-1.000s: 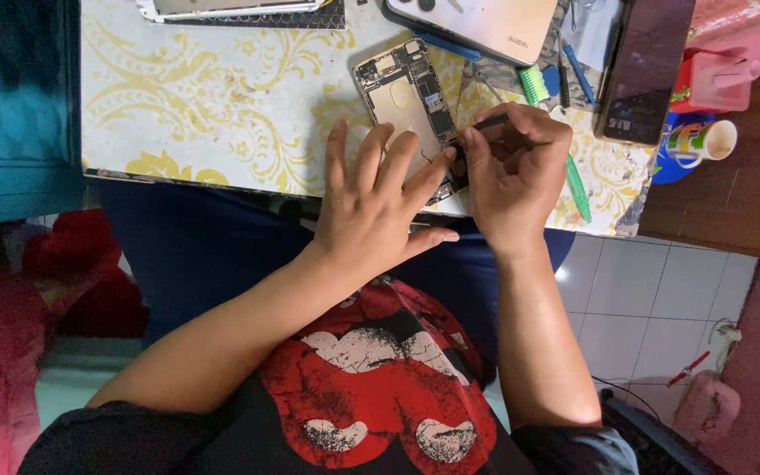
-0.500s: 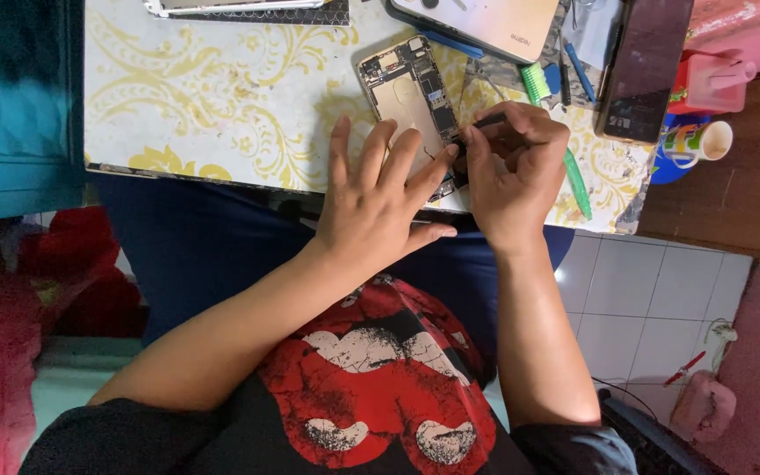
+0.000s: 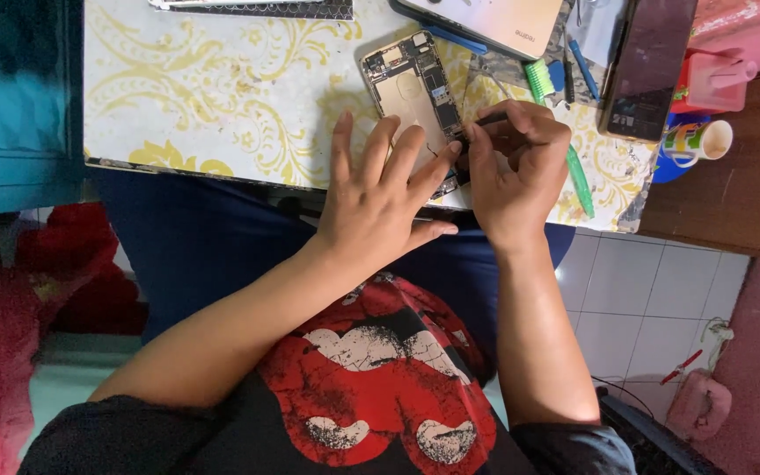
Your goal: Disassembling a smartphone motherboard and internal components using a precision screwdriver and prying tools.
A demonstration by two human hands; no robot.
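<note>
Counter (image 3: 222,88) wore a yellow-patterned cover. Far edge: pale phone (image 3: 494,22), dark phone (image 3: 648,66), green brush (image 3: 537,81). Right: printed mug (image 3: 701,141), pink container (image 3: 719,79).

My left hand (image 3: 380,198) lies flat, palm down, fingers spread and pointing away from me. My right hand (image 3: 514,167) is curled — fingertips pinched together beside the left fingertips. Both forearms bare.

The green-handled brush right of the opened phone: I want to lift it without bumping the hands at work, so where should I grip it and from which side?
Grip the green-handled brush by the long handle's near end, coming from the table's right edge. The right hand covers its middle and the bristle head sits among tools by the dark phone, so only that end seems free.
</note>
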